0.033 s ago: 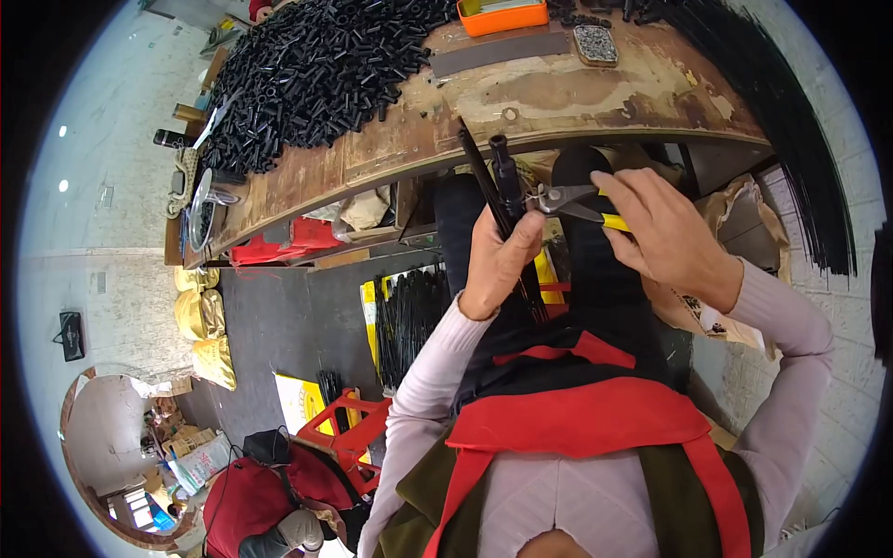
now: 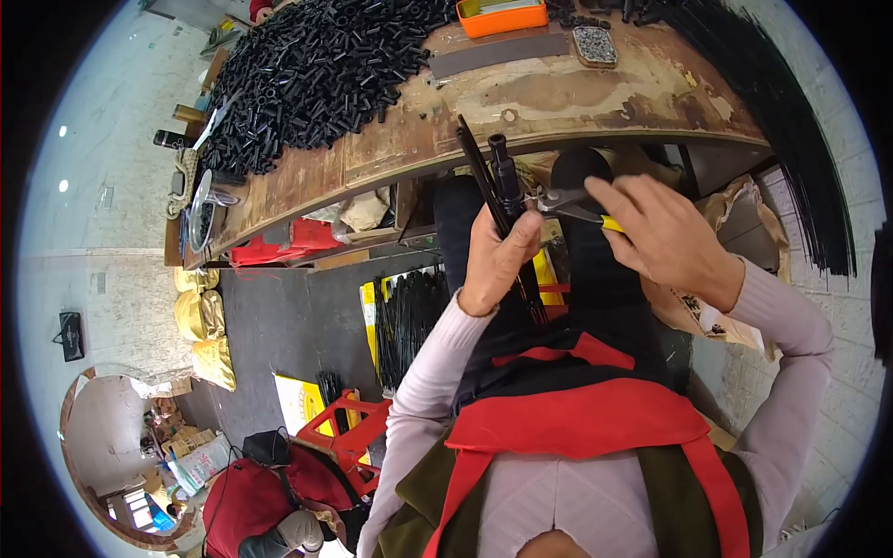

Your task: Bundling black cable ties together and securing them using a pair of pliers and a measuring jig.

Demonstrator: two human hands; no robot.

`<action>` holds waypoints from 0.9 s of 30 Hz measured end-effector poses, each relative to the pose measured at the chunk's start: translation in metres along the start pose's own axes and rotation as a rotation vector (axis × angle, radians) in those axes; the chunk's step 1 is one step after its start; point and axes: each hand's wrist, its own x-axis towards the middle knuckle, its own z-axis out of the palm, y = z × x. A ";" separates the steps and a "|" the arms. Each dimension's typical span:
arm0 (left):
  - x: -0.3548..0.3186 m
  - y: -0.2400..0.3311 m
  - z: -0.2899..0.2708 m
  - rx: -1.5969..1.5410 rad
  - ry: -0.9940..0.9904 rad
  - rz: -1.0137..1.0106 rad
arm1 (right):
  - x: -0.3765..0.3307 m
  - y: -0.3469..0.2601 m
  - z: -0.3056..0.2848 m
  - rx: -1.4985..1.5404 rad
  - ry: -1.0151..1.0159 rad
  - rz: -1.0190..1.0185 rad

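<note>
My left hand [image 2: 496, 265] is wrapped round a bundle of thin black rods [image 2: 477, 172] and a ribbed black tube [image 2: 504, 175], both tilted up toward the table. In my right hand [image 2: 665, 237] is a pair of yellow-handled pliers [image 2: 569, 201] with grey metal jaws. The jaws reach the side of the tube, right by my left thumb and fingers. Some small light-coloured bit shows at the jaw tip, too small to name. My right fingers cover much of the handles. Below my left hand the rods run down over my lap.
On the wooden table [image 2: 558, 102] lie a large heap of short black tubes [image 2: 316, 74], an orange tray [image 2: 502, 20], a dish of small metal parts [image 2: 594, 45] and long black rods [image 2: 791, 130] at right. A red stool [image 2: 349, 428] and another person [image 2: 270, 498] are lower left.
The fingers of my right hand have shifted a little on the pliers, and the jaws have turned slightly. My left hand keeps its hold, tipped very slightly.
</note>
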 end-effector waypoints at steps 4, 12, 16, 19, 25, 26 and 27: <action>0.005 0.005 0.001 -0.049 -0.088 0.011 | 0.021 0.005 -0.037 1.076 -0.767 0.560; 0.002 0.038 0.006 0.080 -0.097 -0.163 | -0.017 -0.008 -0.007 0.583 -0.165 0.329; 0.008 0.040 0.015 0.069 -0.109 -0.153 | -0.010 0.002 -0.018 0.066 0.057 0.021; 0.005 0.037 0.005 0.096 -0.171 -0.215 | 0.015 0.002 -0.055 1.229 -0.806 0.628; 0.010 0.037 0.010 0.125 -0.152 -0.187 | -0.015 0.000 -0.012 0.465 -0.044 0.114; 0.010 0.038 0.010 0.124 -0.152 -0.189 | -0.014 0.002 -0.013 0.466 -0.045 0.116; 0.010 0.038 0.010 0.128 -0.128 -0.179 | -0.010 0.004 -0.017 0.304 -0.086 0.080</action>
